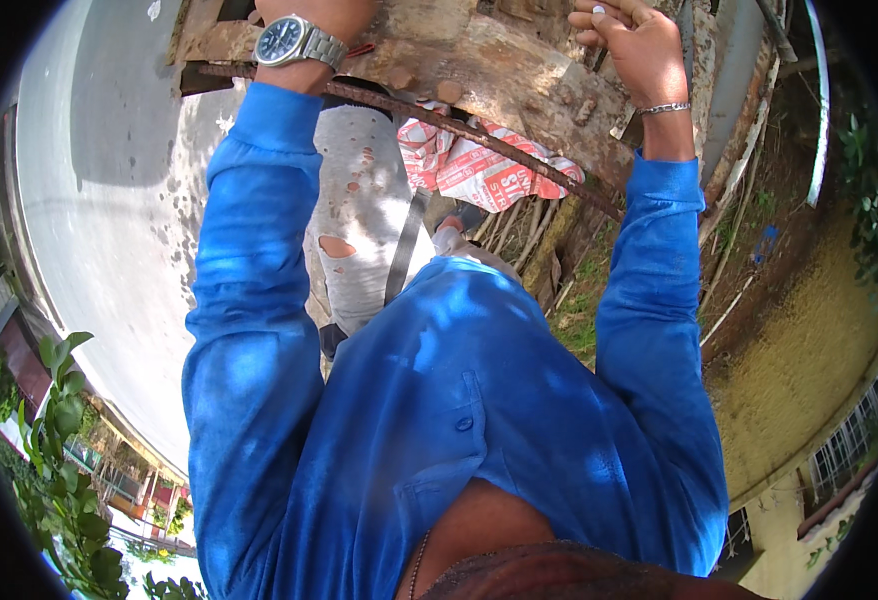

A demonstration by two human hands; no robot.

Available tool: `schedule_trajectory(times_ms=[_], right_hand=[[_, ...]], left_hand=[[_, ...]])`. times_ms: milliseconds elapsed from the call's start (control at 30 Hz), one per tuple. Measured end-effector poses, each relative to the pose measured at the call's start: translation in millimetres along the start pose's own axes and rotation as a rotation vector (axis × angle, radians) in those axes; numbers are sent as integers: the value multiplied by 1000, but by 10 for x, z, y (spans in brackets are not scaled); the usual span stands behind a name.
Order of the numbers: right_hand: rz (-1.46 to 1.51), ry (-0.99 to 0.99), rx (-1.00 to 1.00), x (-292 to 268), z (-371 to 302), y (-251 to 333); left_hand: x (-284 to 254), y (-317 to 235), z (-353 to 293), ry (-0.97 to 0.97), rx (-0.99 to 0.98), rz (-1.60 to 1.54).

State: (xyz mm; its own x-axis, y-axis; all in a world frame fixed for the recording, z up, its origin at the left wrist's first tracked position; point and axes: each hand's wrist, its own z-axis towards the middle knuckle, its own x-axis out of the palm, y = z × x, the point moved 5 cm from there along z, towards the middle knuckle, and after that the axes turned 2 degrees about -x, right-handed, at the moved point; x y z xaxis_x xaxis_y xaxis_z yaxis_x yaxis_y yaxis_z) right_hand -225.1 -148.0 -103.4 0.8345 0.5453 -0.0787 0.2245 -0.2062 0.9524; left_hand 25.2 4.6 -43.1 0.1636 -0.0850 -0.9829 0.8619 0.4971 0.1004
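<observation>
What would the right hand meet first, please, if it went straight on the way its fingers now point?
Most likely the worn wooden boards to the left of the right hand, though depth is unclear and it might pass above them.

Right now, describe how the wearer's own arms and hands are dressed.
Both arms wear long, creased blue sleeves: the left sleeve and the right sleeve. The left hand, partly cut off by the picture's upper edge, has a dark-faced watch with a metal-link band at its wrist. The right hand is gloveless, with a silver-coloured chain bracelet.
</observation>
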Motion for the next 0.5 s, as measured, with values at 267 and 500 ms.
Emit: schedule_trajectory(times_ms=[267, 500], right_hand=[[71, 6, -17, 320, -285, 285], [-27, 73, -144, 780, -278, 258]], left_hand=[[-30, -19, 20, 81, -22, 39], [-1, -18, 20, 11, 21, -1]])
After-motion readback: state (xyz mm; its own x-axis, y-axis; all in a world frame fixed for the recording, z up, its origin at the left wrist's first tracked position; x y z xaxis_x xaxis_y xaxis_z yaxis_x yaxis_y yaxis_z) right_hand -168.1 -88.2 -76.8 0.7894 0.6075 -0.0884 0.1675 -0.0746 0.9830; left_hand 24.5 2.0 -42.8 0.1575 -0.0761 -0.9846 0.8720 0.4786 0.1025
